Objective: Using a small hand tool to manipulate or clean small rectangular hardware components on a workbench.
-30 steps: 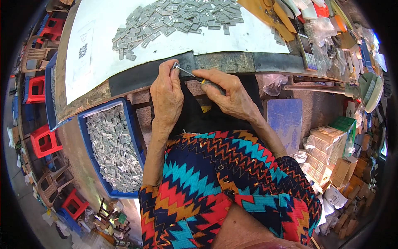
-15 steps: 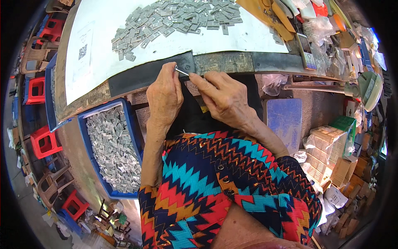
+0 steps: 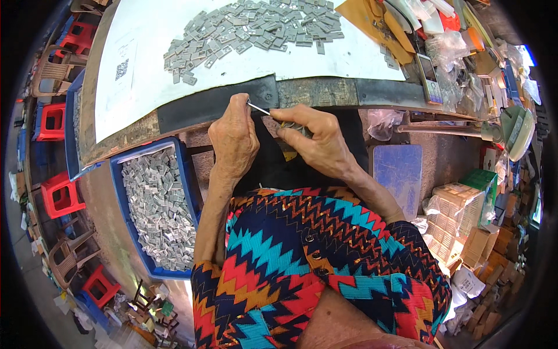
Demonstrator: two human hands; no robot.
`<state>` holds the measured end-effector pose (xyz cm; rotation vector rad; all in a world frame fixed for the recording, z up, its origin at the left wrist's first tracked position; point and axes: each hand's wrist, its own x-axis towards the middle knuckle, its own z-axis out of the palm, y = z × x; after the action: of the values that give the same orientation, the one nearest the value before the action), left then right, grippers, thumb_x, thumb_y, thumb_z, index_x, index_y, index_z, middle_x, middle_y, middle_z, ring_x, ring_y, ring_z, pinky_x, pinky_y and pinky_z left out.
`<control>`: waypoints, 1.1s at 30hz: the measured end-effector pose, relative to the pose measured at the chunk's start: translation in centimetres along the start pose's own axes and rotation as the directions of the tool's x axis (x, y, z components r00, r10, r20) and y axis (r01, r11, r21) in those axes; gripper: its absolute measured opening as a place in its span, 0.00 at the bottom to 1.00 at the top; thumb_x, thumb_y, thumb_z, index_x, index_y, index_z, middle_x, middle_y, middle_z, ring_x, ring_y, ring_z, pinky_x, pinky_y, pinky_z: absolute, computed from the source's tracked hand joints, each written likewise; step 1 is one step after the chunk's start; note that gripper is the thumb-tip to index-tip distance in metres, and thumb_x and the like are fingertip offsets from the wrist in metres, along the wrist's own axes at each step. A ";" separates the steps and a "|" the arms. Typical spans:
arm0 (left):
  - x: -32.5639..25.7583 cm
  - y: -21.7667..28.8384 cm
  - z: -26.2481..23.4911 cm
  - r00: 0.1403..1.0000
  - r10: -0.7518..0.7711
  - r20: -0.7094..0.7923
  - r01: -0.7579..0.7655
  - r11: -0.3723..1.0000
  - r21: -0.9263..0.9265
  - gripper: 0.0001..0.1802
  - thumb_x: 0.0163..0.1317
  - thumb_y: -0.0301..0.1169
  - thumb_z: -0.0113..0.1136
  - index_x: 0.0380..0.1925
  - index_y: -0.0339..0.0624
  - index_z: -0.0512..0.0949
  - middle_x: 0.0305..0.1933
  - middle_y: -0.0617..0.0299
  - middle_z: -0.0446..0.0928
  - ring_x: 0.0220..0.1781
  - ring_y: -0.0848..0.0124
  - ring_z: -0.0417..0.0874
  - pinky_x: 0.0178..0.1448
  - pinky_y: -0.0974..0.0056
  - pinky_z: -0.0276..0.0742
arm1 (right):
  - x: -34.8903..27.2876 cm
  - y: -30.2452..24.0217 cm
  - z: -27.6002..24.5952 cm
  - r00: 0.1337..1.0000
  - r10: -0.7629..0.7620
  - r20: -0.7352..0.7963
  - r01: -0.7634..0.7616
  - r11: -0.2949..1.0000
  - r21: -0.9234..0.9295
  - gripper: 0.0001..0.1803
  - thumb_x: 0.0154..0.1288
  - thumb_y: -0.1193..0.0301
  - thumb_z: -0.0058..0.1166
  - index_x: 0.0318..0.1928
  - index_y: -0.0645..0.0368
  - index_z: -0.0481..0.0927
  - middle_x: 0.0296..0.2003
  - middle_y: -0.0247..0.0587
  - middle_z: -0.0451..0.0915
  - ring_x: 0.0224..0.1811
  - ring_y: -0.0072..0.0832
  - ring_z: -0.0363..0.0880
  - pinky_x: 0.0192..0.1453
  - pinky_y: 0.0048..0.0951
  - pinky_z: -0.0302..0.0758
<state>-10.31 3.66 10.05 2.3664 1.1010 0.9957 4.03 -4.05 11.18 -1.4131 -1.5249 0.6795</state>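
from my remote view, a thin metal-shafted tool (image 3: 260, 109) spans both hands by the table's (image 3: 317, 93) near edge. the right hand (image 3: 318, 139) wraps its handle; the left hand (image 3: 233, 139) is pinched closed, probably on a small piece its fingers hide. i'd judge the tool light, stiff: grip its handle.

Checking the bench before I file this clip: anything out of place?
Two minor things: a few gray pieces lie apart from the main pile, beside the orange-brown sheet; and a phone-like device sits close to the table's front edge, where it might get knocked off.
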 end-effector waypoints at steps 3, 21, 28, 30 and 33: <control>-0.4 -0.6 -0.9 0.997 -0.032 0.072 0.030 0.999 0.034 0.10 0.57 0.23 0.50 0.39 0.37 0.69 0.28 0.47 0.75 0.28 0.51 0.77 0.28 0.55 0.70 | 0.1 -0.6 0.9 0.992 0.113 0.052 -0.119 0.983 0.141 0.18 0.53 0.78 0.54 0.47 0.63 0.74 0.33 0.43 0.77 0.32 0.27 0.76 0.36 0.22 0.71; -13.8 -12.6 -16.1 0.861 -0.508 0.005 0.388 0.663 0.640 0.11 0.62 0.31 0.46 0.33 0.35 0.75 0.33 0.49 0.76 0.34 0.52 0.77 0.38 0.57 0.71 | -0.9 1.5 -0.4 0.935 0.119 0.335 -0.153 0.985 0.077 0.18 0.55 0.73 0.52 0.47 0.63 0.73 0.40 0.50 0.77 0.40 0.38 0.77 0.44 0.31 0.72; -1.3 -7.6 -10.8 0.979 -0.175 -0.101 0.192 0.963 0.191 0.07 0.56 0.20 0.52 0.35 0.35 0.76 0.35 0.54 0.77 0.35 0.63 0.78 0.39 0.66 0.73 | -1.0 1.7 -0.7 0.925 0.185 0.330 -0.226 0.970 0.089 0.18 0.55 0.73 0.52 0.48 0.63 0.73 0.40 0.49 0.78 0.40 0.37 0.77 0.44 0.30 0.72; 2.2 -7.1 -9.1 0.997 -0.077 0.009 0.076 0.993 0.094 0.08 0.55 0.19 0.52 0.36 0.37 0.76 0.36 0.55 0.76 0.35 0.63 0.78 0.39 0.66 0.72 | -0.9 1.4 -0.7 0.926 0.175 0.333 -0.214 0.973 0.084 0.18 0.55 0.73 0.52 0.48 0.63 0.73 0.40 0.49 0.78 0.40 0.37 0.77 0.44 0.30 0.72; 5.9 -8.6 -7.1 0.989 0.006 0.148 -0.019 0.996 0.084 0.10 0.53 0.19 0.53 0.36 0.39 0.75 0.36 0.56 0.74 0.37 0.61 0.76 0.40 0.64 0.72 | -1.1 1.2 -0.9 0.928 0.169 0.331 -0.211 0.973 0.095 0.18 0.55 0.73 0.53 0.48 0.63 0.73 0.39 0.49 0.78 0.39 0.37 0.77 0.43 0.30 0.72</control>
<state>-17.26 13.78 12.84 2.4725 1.0942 0.7767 5.33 -5.03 10.23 -1.4130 -1.5672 1.1554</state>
